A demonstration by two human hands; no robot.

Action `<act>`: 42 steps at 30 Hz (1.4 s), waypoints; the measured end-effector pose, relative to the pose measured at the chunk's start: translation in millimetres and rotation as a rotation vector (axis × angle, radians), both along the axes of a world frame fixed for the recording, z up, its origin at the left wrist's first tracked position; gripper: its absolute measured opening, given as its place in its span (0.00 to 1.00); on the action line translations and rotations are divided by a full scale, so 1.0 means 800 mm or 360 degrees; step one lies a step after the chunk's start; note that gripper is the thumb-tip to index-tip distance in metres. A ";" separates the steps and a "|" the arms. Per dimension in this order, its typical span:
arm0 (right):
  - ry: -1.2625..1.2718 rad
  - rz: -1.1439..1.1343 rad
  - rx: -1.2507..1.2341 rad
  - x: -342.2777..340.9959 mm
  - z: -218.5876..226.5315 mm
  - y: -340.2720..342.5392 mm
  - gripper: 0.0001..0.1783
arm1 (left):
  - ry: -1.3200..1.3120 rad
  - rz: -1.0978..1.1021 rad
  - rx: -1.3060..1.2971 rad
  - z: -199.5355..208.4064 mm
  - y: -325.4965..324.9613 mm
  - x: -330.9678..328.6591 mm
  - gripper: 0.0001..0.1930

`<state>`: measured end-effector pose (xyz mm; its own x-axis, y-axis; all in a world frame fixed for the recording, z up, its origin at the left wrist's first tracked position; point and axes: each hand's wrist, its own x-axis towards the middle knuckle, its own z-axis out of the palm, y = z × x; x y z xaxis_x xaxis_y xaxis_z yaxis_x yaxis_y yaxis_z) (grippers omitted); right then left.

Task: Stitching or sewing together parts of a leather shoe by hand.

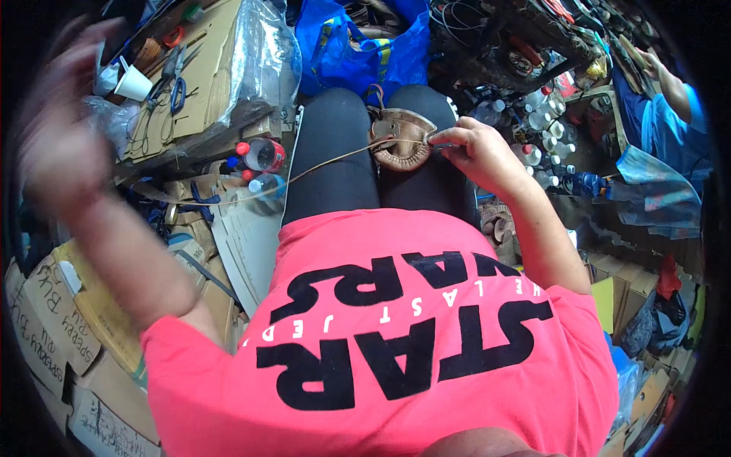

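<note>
A brown leather moccasin shoe [404, 158] with a puckered toe seam lies across my thighs, between the knees. At its right edge, the fingertips of my right hand [483, 152] pinch a thin, pale end of lace close to the leather. A long tan lace [335, 161] runs from the shoe out to the left, sagging toward my left forearm. My left hand [65, 145] is raised far out to the upper left and smeared by motion. Its fingers are too blurred to tell whether they hold the lace.
Left of my legs, a cardboard-topped bench [194, 76] carries blue-handled scissors [178, 95] and a white cup [133, 82]. A blue bag [320, 46] stands beyond my knees. Several bottles [544, 114] stand to the right, near another person's arm [670, 91]. Cardboard boxes [57, 312] lie at lower left.
</note>
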<state>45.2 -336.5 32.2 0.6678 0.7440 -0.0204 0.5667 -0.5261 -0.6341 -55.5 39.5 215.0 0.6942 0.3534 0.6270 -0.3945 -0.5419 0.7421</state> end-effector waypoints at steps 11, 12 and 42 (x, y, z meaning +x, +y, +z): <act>0.0333 -0.0177 -0.0061 -0.002 0.003 0.001 0.14 | 0.1035 -0.1248 0.0440 -0.281 -0.198 0.118 0.11; 0.0377 -0.0199 -0.0046 -0.001 0.000 0.000 0.14 | 0.1182 -0.1315 0.0434 -0.279 -0.198 0.122 0.12; 0.0635 -0.0154 0.0107 0.008 -0.015 -0.006 0.13 | 0.0612 -0.0387 0.0871 -0.280 -0.173 0.024 0.08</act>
<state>51.2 -341.3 20.2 0.6842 0.6868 -0.2452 0.2197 -0.5148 -0.8287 -36.7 -98.9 -8.7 0.9211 -0.1351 0.3652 -0.3164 -0.8063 0.4997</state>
